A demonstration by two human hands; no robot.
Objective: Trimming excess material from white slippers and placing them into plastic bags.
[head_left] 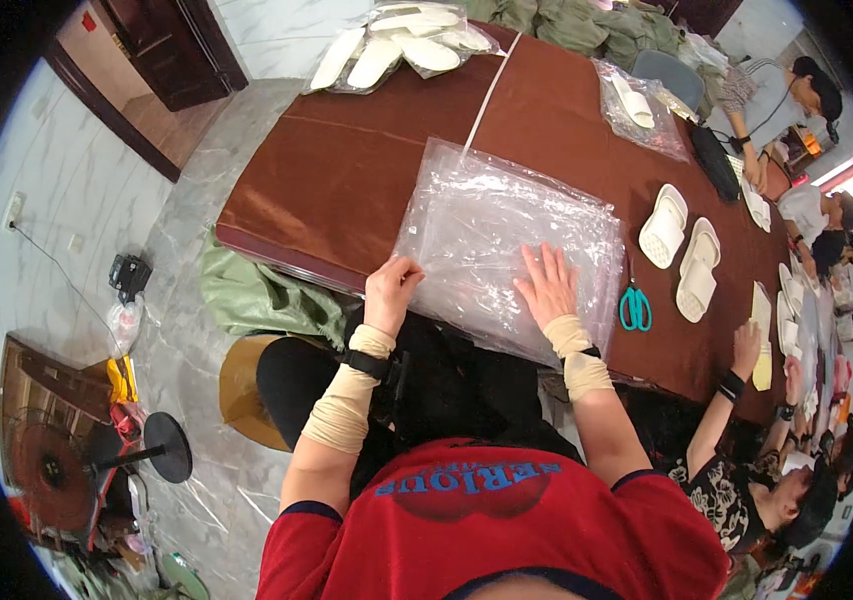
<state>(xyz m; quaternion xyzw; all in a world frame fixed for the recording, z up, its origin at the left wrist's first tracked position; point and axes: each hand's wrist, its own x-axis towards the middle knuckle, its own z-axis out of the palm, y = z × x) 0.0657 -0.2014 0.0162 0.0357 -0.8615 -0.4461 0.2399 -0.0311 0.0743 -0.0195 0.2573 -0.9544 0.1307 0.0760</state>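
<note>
A stack of clear plastic bags (487,215) lies at the near edge of the brown-covered table, glossy and wrinkled. At its left near corner, my left hand (392,293) is closed, with thumb and fingertips pinched on the plastic edge. My right hand (550,285) rests flat on the stack, palm down, fingers spread. Beige wraps cover both my wrists. Just right of the bags lie teal-handled scissors (635,308). Beyond them are two white slippers, one (664,227) farther left and the other (699,270) nearer the table's right side.
Bagged white slippers (377,60) sit at the table's far left, and another bagged slipper (634,105) at the far right. Several people work along the right side; one person's hand (747,345) reaches onto the table. A fan (57,465) stands on the floor at left.
</note>
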